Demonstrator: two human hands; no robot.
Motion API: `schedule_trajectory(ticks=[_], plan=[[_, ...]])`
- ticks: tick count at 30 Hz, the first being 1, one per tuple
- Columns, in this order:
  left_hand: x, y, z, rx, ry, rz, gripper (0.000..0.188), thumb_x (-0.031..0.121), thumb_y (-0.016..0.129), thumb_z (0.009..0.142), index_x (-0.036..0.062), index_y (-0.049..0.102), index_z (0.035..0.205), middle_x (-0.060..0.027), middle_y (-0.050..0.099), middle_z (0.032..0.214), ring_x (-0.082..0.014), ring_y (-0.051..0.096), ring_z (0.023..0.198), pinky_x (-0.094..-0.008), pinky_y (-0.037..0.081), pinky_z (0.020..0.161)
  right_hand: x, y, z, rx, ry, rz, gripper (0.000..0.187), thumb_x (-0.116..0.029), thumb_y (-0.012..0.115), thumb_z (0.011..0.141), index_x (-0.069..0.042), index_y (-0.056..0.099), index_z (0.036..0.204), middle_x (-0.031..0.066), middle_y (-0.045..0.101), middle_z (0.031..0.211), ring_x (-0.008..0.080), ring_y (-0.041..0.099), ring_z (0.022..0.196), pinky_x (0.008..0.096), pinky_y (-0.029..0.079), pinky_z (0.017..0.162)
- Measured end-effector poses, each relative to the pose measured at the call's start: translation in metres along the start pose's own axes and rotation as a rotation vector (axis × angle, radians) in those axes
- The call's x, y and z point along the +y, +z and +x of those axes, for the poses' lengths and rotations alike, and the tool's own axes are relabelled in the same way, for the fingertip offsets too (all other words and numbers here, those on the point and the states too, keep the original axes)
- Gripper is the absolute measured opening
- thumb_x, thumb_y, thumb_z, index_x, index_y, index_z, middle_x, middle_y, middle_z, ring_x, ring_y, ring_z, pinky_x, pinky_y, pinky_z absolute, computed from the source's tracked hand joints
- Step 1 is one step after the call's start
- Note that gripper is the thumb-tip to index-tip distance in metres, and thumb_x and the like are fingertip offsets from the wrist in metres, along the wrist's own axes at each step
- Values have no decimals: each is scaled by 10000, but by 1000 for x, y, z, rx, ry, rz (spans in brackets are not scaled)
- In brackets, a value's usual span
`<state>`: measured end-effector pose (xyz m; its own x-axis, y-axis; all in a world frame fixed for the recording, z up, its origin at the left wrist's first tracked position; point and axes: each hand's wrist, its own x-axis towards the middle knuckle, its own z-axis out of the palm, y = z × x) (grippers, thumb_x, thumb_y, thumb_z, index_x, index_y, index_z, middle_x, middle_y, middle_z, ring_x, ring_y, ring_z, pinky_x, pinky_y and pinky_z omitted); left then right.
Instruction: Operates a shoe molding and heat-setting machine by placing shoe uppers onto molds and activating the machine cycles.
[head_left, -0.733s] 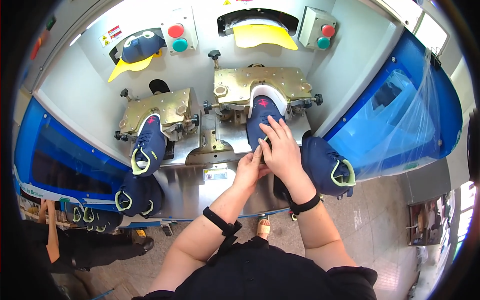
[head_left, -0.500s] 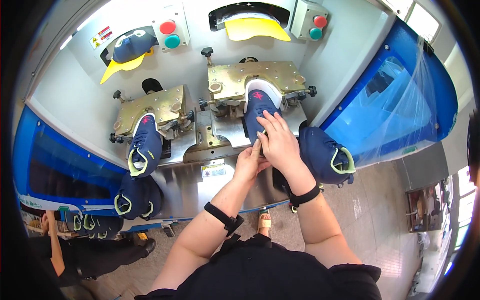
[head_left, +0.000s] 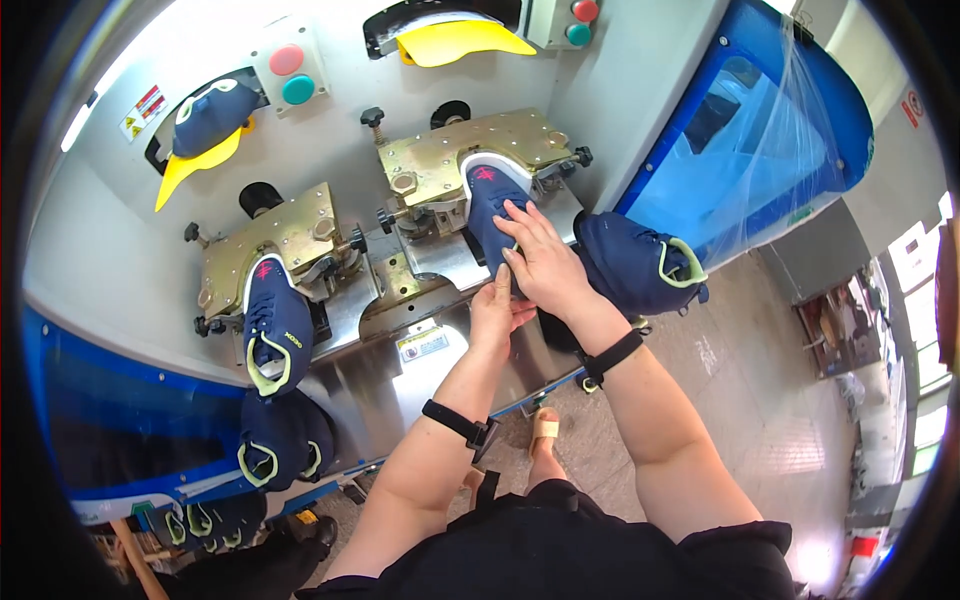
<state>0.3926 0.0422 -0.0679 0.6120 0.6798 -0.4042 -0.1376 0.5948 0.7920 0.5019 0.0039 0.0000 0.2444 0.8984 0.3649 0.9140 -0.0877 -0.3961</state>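
Observation:
A navy sneaker with a white toe edge and a red toe mark sits toe-first in the notch of the right brass-coloured clamp plate. My right hand lies over its upper, fingers laid across it and the thumb at the opening. At its heel end, my left hand grips with the thumb up along the back; the other fingers are partly hidden. Both hands cover most of the heel. A matching sneaker rests with its toe in the left clamp plate, untouched.
More navy sneakers stand at the right, and others at the lower left. Red and green push buttons are on the back wall. Yellow flaps hang above the clamps. Blue side panels flank the machine. Another person's arm shows lower left.
The view has shifted, so the machine sits further left and slightly turned. Both hands stay on the same sneaker in the right clamp, with hardly any change in their hold.

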Motion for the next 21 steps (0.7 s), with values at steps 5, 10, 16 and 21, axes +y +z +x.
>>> schedule_trajectory(ticks=[5, 10, 16, 21], plan=[[-13, -10, 4, 68, 80, -128, 483, 473, 599, 965, 4, 572, 1075, -86, 626, 918, -176, 658, 761, -307, 573, 657, 4, 18, -4, 88, -50, -82, 433, -210, 553, 940, -145, 535, 1367, 70, 404, 1530, 320, 319, 1442, 397, 340, 1153], [-84, -21, -18, 218, 229, 181, 455, 343, 626, 976, 1, 514, 1255, -119, 613, 1228, -239, 597, 1122, -389, 480, 965, 2, 30, -10, 73, 26, -76, 491, -263, 580, 939, -138, 507, 1408, 76, 369, 1558, 321, 276, 1464, 399, 286, 1184], [-155, -56, -34, -24, 356, 1219, 446, 325, 526, 990, 95, 484, 1370, -86, 526, 1355, -219, 519, 1218, -353, 401, 1043, 2, 31, -84, 404, -102, 15, 588, -228, 598, 842, -85, 483, 1401, 145, 405, 1512, 335, 359, 1409, 523, 364, 1088], [-167, -33, -23, 242, 764, 1824, 586, 456, 388, 1020, 101, 375, 1485, -172, 293, 1572, -342, 318, 1431, -535, 272, 1132, 77, 49, -294, 186, -517, 425, 300, -202, 532, 871, -44, 598, 1117, 123, 580, 1232, 272, 554, 1151, 421, 456, 948]])
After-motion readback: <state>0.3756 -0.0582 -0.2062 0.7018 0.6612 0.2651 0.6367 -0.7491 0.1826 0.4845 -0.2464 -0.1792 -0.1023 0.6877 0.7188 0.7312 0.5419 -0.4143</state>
